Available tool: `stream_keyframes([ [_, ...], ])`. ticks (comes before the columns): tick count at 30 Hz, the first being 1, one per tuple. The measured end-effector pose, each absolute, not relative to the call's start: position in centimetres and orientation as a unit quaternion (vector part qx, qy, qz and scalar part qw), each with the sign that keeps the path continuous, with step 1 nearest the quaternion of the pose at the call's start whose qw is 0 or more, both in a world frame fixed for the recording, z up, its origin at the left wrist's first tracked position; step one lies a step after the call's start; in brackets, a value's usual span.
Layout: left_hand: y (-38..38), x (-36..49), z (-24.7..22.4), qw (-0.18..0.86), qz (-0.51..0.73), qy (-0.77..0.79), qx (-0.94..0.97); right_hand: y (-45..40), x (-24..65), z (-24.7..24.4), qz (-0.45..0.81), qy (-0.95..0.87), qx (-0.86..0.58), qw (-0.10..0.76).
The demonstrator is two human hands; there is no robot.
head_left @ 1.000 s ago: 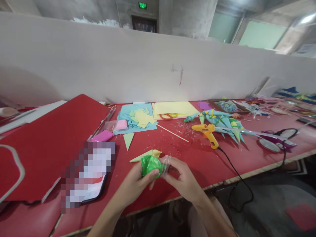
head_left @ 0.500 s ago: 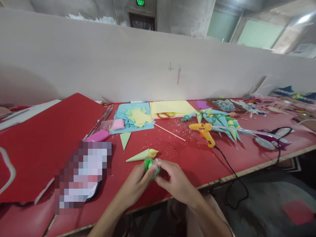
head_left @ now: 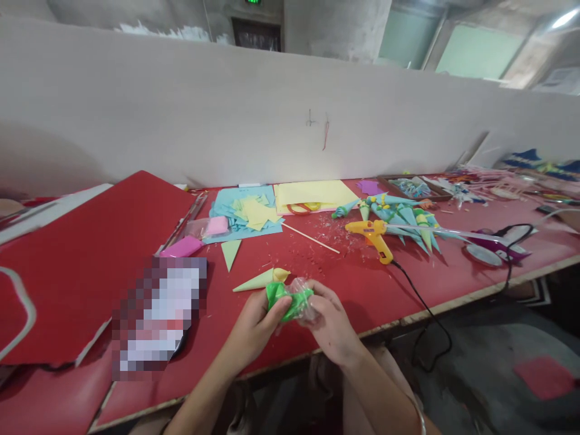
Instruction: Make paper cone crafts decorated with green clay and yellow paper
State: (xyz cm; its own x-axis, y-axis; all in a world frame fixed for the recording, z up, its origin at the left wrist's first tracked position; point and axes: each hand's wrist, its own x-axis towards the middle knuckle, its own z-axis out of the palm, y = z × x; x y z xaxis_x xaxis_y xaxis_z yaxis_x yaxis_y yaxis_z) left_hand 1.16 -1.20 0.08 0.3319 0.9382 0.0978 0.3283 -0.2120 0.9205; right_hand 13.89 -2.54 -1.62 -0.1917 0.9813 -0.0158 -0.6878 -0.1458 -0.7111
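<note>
My left hand [head_left: 258, 320] is closed on a clear plastic bag [head_left: 296, 301] with a soft bright-green, clay-like lump in it, thumb pressing on top. My right hand [head_left: 333, 323] pinches the crinkled clear end of the same bag. Just beyond my fingers lies a pale green paper cone [head_left: 254, 280] with a yellow clay-like piece at its wide end. Behind it rests a flat pale green paper triangle [head_left: 231, 254]. A yellow glue gun [head_left: 374, 235] with a long clear stick lies on its side to the right.
Blue and yellow paper pieces [head_left: 254, 212] and a thin wooden stick [head_left: 310, 237] lie farther back. Finished-looking blue cones [head_left: 403, 214] are heaped behind the glue gun. A blurred-out phone [head_left: 165, 314], pink packets [head_left: 183, 246] and a red board [head_left: 99, 266] are at left. A black cord [head_left: 423, 308] hangs over the table edge.
The green bag has been spread wider between my hands, so more of it shows. My right hand has shifted slightly right. The view has tilted a little.
</note>
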Motion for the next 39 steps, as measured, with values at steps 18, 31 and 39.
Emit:
stream_keyframes([
  [18,-0.9,0.0,0.4,0.305,0.318,0.511,0.738,-2.0,15.8,-1.3,0.521,-0.408,-0.395,0.638],
  [31,-1.2,-0.9,0.1,0.445,0.349,0.522,0.639,-2.2,16.2,-1.1,0.531,-0.593,-0.34,0.501],
  [39,-0.7,-1.3,0.6,0.438,0.341,0.506,0.66,-2.4,15.3,-1.0,0.607,-0.51,-0.308,0.526],
])
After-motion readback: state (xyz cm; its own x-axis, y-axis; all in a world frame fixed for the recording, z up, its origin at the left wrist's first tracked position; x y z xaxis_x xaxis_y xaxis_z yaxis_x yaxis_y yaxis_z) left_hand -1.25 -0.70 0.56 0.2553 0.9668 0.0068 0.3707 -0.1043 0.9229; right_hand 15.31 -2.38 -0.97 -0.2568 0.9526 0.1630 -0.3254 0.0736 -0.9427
